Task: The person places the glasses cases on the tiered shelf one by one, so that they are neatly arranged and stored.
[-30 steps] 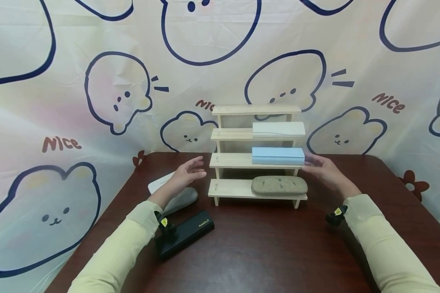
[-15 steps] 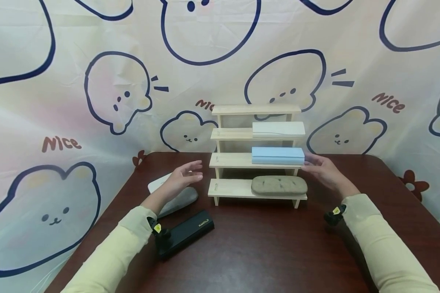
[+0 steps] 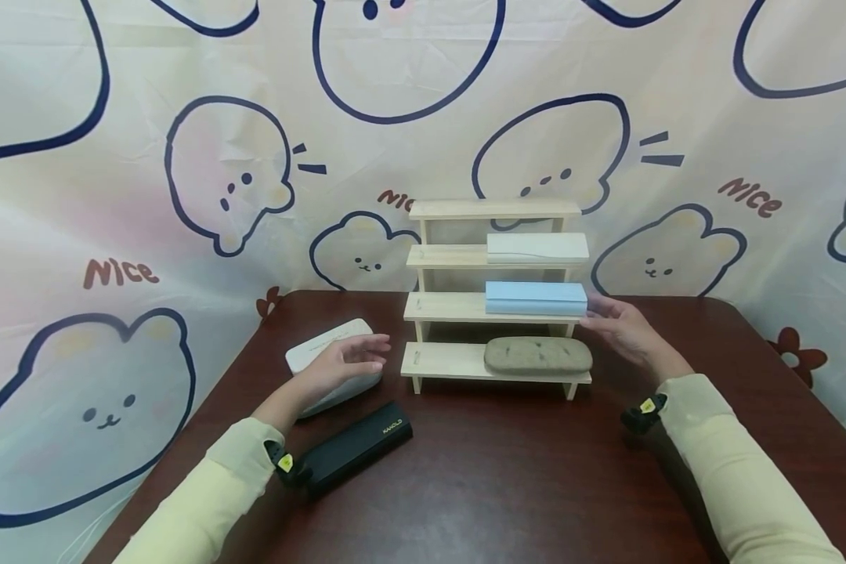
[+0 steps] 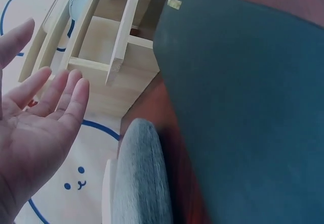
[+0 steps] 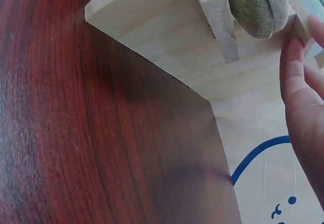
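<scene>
A wooden four-tier display stand [image 3: 444, 308] is on the table. On it are a white glasses case [image 3: 537, 248], a light blue case [image 3: 536, 298] and an olive soft case [image 3: 538, 355], one per shelf on the lower three tiers. My right hand [image 3: 623, 329] is at the right end of the blue case's shelf; its fingertips [image 5: 294, 52] reach the board's end. My left hand [image 3: 334, 368] hovers above a white case [image 3: 327, 342] and a grey fuzzy case [image 3: 345, 392], fingers loosely bent, holding nothing.
A black case with gold lettering [image 3: 358, 448] lies at an angle in front of the left hand, close to the left wrist. The brown table [image 3: 493, 478] extends to a patterned curtain [image 3: 240, 196] behind the stand. The top tier [image 3: 493, 209] bears no case.
My left hand has drawn back down and to the left, away from the stand, uncovering more of the white case. My right hand stays nearly still. The cases keep their places.
</scene>
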Available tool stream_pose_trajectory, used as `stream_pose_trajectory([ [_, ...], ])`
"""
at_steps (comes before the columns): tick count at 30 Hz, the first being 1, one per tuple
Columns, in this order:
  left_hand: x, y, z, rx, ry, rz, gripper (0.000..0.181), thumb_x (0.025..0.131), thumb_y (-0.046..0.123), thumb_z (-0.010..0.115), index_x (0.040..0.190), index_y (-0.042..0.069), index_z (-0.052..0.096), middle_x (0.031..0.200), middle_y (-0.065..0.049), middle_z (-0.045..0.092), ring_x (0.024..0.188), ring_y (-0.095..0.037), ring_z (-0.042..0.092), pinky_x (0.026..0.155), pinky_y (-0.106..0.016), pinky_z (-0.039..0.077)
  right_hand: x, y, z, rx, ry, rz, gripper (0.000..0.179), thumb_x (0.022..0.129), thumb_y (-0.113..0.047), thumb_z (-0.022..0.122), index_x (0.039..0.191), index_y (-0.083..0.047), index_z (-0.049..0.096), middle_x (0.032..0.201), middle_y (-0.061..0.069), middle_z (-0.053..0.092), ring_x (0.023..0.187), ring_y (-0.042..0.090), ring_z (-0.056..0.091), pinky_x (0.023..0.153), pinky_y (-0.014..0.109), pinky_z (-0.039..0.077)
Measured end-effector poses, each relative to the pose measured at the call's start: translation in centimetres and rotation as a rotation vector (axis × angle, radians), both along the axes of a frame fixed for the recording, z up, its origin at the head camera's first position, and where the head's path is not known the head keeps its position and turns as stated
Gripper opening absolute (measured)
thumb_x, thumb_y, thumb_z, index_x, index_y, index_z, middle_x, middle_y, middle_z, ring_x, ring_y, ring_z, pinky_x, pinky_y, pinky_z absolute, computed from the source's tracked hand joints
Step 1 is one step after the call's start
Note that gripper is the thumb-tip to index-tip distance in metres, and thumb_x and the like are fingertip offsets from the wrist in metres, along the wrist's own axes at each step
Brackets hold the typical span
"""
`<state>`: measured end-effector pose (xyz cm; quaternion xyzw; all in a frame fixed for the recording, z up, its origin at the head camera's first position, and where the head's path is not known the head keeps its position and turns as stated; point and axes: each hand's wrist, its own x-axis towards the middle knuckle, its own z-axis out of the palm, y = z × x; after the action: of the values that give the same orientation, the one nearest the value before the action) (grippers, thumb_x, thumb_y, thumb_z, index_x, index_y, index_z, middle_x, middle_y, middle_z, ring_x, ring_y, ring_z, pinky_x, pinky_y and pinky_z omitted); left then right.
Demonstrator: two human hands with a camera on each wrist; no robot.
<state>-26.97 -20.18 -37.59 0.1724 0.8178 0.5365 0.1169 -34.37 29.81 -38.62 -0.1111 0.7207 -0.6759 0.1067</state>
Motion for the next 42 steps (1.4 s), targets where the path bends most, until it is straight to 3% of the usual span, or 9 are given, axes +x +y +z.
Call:
stream_pose_trajectory([
  [6, 0.9, -0.6, -0.2, -0.020, 0.007, -0.037, 0.055, 0.089, 0.032, 0.072, 0.139, 0.017, 0.052, 0.132, -0.006, 0.058, 0.119, -0.028, 0.054, 0.098, -0.045, 0.045, 0.1, 0.0, 0.1, -0.013, -0.016, -0.002, 0.081, 0.093, -0.017, 0.067, 0.155, -0.005, 0.016, 0.158, 0.020, 0.017, 0.141, 0.035, 0.025, 0.111, 0.045, 0.025],
  [15, 2.4, -1.0, -1.0, -0.052, 0.072, -0.167, 0.054, 0.092, 0.020, 0.069, 0.141, 0.010, 0.049, 0.135, -0.021, 0.052, 0.119, -0.039, 0.052, 0.095, -0.046, 0.047, 0.2, 0.0, 0.1, -0.011, -0.015, -0.001, 0.081, 0.094, -0.016, 0.066, 0.155, -0.004, 0.014, 0.157, 0.022, 0.017, 0.141, 0.035, 0.025, 0.111, 0.045, 0.024],
  [25, 4.4, -2.3, -2.2, -0.157, 0.179, -0.188, 0.057, 0.088, 0.016, 0.073, 0.139, 0.002, 0.050, 0.133, -0.021, 0.053, 0.116, -0.034, 0.053, 0.096, -0.055, 0.043, 0.3, -0.2, 0.2, -0.002, -0.021, 0.009, 0.082, 0.094, -0.018, 0.066, 0.155, -0.004, 0.013, 0.158, 0.021, 0.016, 0.142, 0.037, 0.022, 0.112, 0.049, 0.021],
  [36, 6.0, -4.3, -3.9, -0.292, 0.304, -0.222, 0.076, 0.076, 0.036, 0.083, 0.139, 0.007, 0.051, 0.120, -0.005, 0.058, 0.098, -0.023, 0.053, 0.079, -0.035, 0.051, 0.0, 0.0, 0.2, 0.006, -0.019, 0.004, 0.083, 0.093, -0.020, 0.067, 0.155, -0.005, 0.014, 0.158, 0.020, 0.017, 0.142, 0.037, 0.023, 0.112, 0.049, 0.021],
  [42, 6.9, -4.6, -4.2, -0.363, 0.267, -0.212, 0.088, 0.069, 0.044, 0.086, 0.142, 0.014, 0.049, 0.115, 0.006, 0.053, 0.096, -0.019, 0.048, 0.077, -0.032, 0.045, 0.2, -0.1, 0.3, 0.016, -0.022, -0.006, 0.084, 0.093, -0.020, 0.068, 0.155, -0.005, 0.015, 0.158, 0.020, 0.018, 0.141, 0.037, 0.024, 0.112, 0.050, 0.021],
])
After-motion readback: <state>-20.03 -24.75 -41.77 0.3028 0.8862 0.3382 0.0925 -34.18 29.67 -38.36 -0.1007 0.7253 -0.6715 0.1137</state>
